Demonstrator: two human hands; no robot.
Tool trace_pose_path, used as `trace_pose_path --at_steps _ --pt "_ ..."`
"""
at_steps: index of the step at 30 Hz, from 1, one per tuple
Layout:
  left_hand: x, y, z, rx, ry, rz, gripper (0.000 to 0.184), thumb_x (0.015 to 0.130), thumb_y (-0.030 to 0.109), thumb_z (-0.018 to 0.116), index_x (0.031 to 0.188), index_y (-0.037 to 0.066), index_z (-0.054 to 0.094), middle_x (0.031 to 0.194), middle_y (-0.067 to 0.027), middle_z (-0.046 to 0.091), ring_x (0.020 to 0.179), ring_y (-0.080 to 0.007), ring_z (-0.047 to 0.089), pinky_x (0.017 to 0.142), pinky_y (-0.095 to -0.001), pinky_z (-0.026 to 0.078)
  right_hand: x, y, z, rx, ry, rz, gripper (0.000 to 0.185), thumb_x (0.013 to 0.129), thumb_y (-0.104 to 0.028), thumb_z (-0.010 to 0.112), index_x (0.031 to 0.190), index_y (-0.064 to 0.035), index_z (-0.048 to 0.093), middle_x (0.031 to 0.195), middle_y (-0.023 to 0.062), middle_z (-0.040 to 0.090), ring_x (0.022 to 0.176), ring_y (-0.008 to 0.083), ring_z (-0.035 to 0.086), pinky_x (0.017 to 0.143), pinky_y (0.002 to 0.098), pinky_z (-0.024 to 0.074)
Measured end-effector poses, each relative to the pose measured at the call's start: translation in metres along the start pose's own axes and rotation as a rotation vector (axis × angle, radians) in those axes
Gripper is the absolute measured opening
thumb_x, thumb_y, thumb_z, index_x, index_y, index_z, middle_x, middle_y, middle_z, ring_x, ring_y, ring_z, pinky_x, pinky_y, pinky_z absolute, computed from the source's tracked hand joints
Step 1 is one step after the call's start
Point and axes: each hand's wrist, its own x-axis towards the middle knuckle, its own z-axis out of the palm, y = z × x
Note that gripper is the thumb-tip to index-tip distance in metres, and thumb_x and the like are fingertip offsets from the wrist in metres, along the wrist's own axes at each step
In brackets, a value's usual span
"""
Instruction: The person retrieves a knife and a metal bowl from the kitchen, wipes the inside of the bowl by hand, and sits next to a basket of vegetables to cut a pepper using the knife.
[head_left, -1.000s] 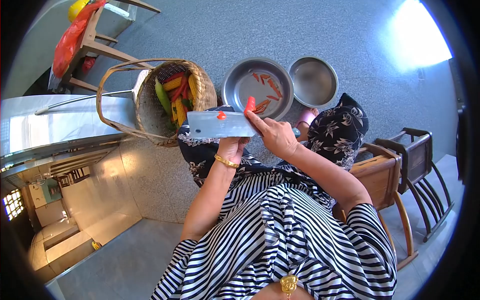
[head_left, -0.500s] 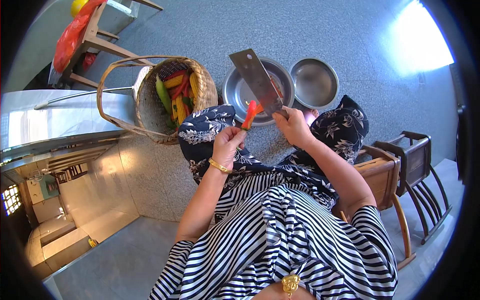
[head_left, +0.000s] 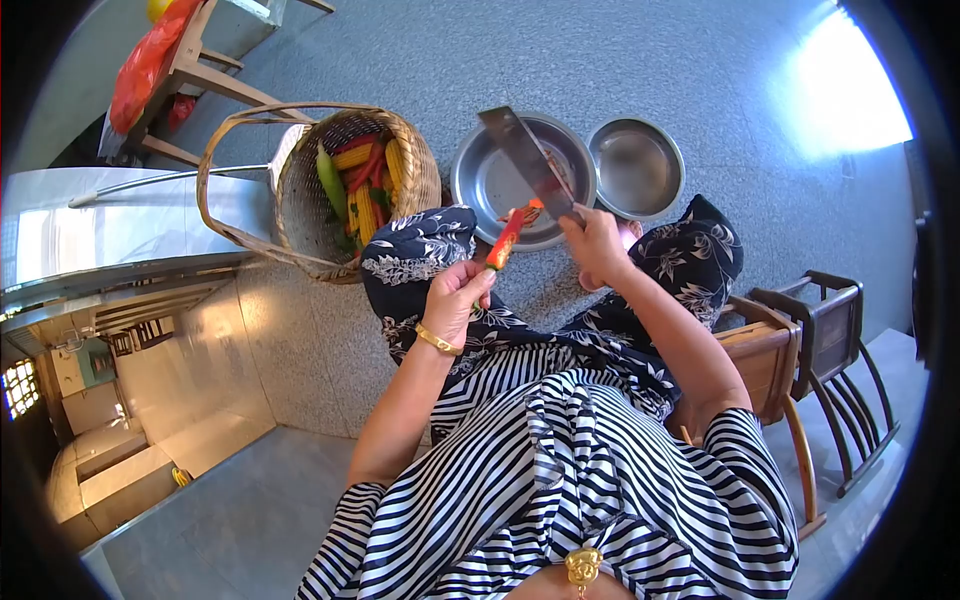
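Between the fingers of my left hand (head_left: 460, 297) is the stem end of a red chili pepper (head_left: 505, 243), its tip pointing up toward a metal basin. My right hand (head_left: 598, 243) is closed round the handle of a cleaver (head_left: 527, 157), whose broad blade slants up and left over the basin. An orange-red piece (head_left: 535, 204) shows beside the blade, near the pepper's upper end. The large metal basin (head_left: 470, 206) stands on the floor in front of my knees, with some red bits in it, partly hidden by the blade.
A wicker basket (head_left: 425, 165) holding corn, red peppers and a long green vegetable lies tilted at the left. A smaller metal bowl (head_left: 636, 168) stands right of the basin. Wooden chairs (head_left: 765, 345) are at my right, and a wooden stool (head_left: 225, 84) is at the far left.
The cleaver has shifted slightly right and its blade now looks narrower, turned more edge-on. The chili pepper has tilted a little, and an orange-red piece shows at its upper end.
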Motion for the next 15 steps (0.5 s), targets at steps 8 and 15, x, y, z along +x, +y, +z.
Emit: trace_pose_path --at_steps 8,15 --pt "0.020 -0.011 0.004 -0.044 0.148 0.077 0.013 0.072 0.009 0.064 0.072 0.003 0.053 0.064 -0.0006 0.052 0.049 -0.0074 0.046 0.046 -0.0179 0.039 0.048 0.043 0.029 -0.267 0.097 -0.066 0.025 0.075 -0.018 0.050 0.093 -0.0007 0.050 0.073 0.0223 0.056 0.075 0.0370 0.054 0.066 0.0432 0.0419" --pt "0.049 -0.026 0.008 -0.009 0.243 0.126 0.014 0.071 0.008 0.064 0.070 0.003 0.051 0.061 -0.0010 0.051 0.047 -0.0073 0.046 0.044 -0.0179 0.038 0.062 0.052 0.035 -0.319 0.026 -0.058 0.031 0.075 -0.018 0.051 0.100 -0.0047 0.040 0.073 0.0233 0.056 0.074 0.0382 0.054 0.066 0.0456 0.0412"
